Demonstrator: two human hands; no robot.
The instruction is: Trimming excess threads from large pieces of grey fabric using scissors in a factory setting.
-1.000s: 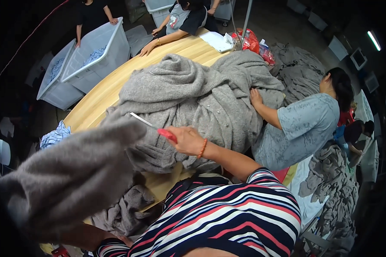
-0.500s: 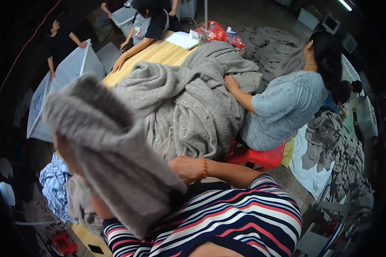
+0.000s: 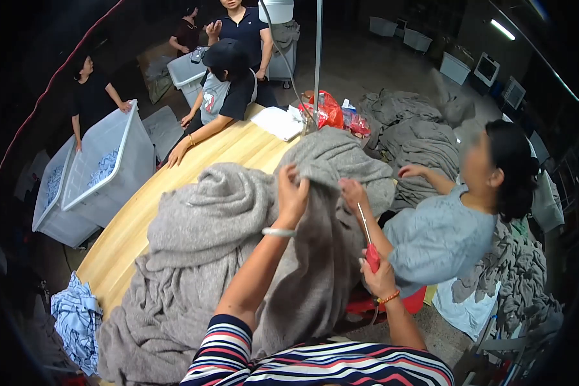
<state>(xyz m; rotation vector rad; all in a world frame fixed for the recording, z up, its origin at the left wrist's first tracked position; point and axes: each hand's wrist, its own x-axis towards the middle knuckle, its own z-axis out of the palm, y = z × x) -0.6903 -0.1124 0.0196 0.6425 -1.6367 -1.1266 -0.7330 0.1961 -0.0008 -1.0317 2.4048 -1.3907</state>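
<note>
A large grey knitted cloth (image 3: 309, 270) hangs in front of me, raised above a heap of the same knit. My left hand (image 3: 292, 201), with a white bangle at the wrist, pinches its upper edge. My right hand (image 3: 381, 279), wearing an orange beaded bracelet, is closed around the red handle of a tool (image 3: 372, 257). A long thin metal shaft points up from that handle; its exact kind is unclear. Close to the shaft's tip is a co-worker's hand (image 3: 352, 195), at the right side of the knit.
The heaped grey knit (image 3: 206, 225) covers much of a wooden table (image 3: 135, 219). Blue striped cloth (image 3: 76, 321) hangs at its left edge. White bins (image 3: 103, 167) stand beyond. A co-worker (image 3: 444, 238) sits at my right; another person (image 3: 228, 96) leans on the table's far side.
The grey cloth has swung from the left to the middle in front of me. My left hand now shows at its top edge, and the red-handled tool is visible in my right hand.
</note>
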